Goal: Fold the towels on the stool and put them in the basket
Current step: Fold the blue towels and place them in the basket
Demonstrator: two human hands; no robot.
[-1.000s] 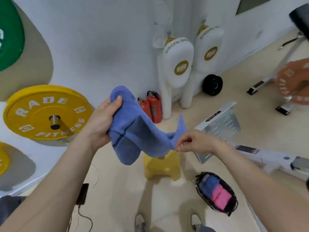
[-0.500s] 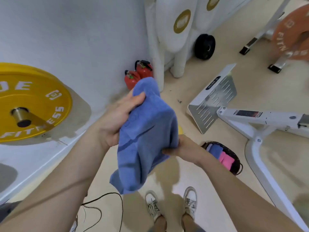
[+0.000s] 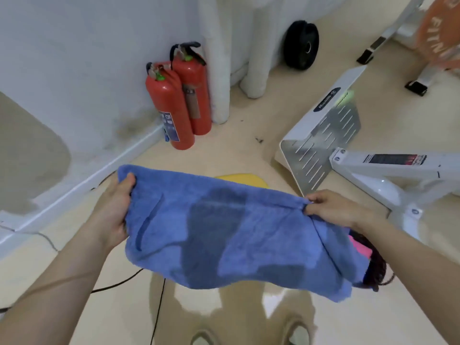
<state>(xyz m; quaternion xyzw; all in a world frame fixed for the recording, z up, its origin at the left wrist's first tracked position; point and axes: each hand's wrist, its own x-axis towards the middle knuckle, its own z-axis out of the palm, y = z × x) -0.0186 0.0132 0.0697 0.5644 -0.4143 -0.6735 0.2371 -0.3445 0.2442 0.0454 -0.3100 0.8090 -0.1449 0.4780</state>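
The blue towel (image 3: 224, 232) is held in the air and is stretched between the two hands. Its long axis runs from the left hand (image 3: 114, 210) to the right hand (image 3: 333, 210), almost level, and the free part hangs from the held edge down toward the person.

The left end is gripped by the left hand, with the thumb laid on top of the cloth and the fingers curled under it. The right end is pinched by the right hand between the thumb and the bent fingers, and the cloth is gathered into small folds at this pinch.

Just beyond the held edge, between the two grips, a piece of the yellow stool (image 3: 241, 179) is seen. Below the right grip the dark basket (image 3: 375, 270) is partly covered by the towel, and a pink towel (image 3: 358, 247) is seen in it.

The floor (image 3: 239, 145) is beige and shiny. Beyond the left grip two red fire extinguishers (image 3: 174, 105) are stood against the white wall (image 3: 87, 58). Beyond the right grip a white machine frame (image 3: 388, 170) with a slotted metal plate (image 3: 321, 145) is placed. A black cable (image 3: 156, 307) lies on the floor under the towel.

The towel is of soft terry cloth, with a stitched band near the left grip and darker patches in the middle.
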